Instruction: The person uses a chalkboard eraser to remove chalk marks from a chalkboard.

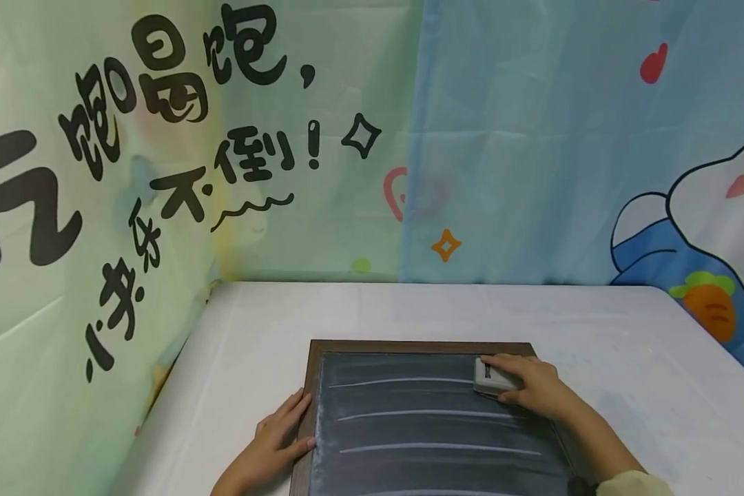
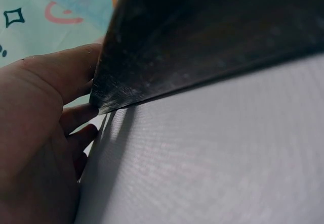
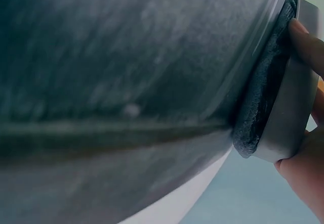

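Note:
A dark chalkboard (image 1: pixel 421 430) in a brown wooden frame (image 1: pixel 418 346) lies on the white table, marked with several roughly level white chalk lines. Near its upper right corner, my right hand (image 1: pixel 536 386) grips a pale grey chalkboard eraser (image 1: pixel 494 377). In the right wrist view the eraser (image 3: pixel 286 115) has its dark felt pad (image 3: pixel 263 82) against the board, with fingers and thumb on its casing. On the board's left side my left hand (image 1: pixel 273 437) rests with its fingers and thumb touching the frame. The left wrist view shows that hand (image 2: pixel 45 97) against the dark frame edge.
The white table (image 1: pixel 266 324) extends around the board. Behind and to the left hang printed cloth backdrops, a green one (image 1: pixel 322 227) with black lettering and a blue one (image 1: pixel 521 172) with cartoon drawings. A light sleeve (image 1: pixel 635 483) shows at the lower right.

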The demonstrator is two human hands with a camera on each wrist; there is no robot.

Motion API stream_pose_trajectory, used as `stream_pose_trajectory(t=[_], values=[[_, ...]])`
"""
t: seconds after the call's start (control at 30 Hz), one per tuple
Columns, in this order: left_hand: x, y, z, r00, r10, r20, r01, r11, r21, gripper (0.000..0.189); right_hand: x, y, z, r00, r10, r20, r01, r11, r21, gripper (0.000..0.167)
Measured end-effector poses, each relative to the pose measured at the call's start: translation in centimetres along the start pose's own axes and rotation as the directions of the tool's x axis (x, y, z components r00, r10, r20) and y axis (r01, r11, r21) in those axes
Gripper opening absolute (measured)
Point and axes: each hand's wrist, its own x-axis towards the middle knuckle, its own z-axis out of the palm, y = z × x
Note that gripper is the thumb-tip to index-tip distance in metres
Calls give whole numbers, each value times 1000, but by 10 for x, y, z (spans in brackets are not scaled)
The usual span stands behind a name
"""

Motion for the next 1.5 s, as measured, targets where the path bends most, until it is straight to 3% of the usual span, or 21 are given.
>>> stream_pose_trajectory(t=[0.33,0.6,1.13,1.5], values=[[-6,-4,6,998,-36,60,37,999,-8,68,0,-4,8,999,5,48,-6,1000,24,64],[-6,-5,4,998,-39,54,38,999,19,68,8,-16,11,998,-31,54,31,999,-9,64],[1,-3,3,1000,-13,18,13,1000,1,69,24,-37,13,996,-52,77,50,998,28,63],[1,-5,2,1000,-4,9,4,1000,18,68,35,-50,18,989,-15,144,3,997,81,64]])
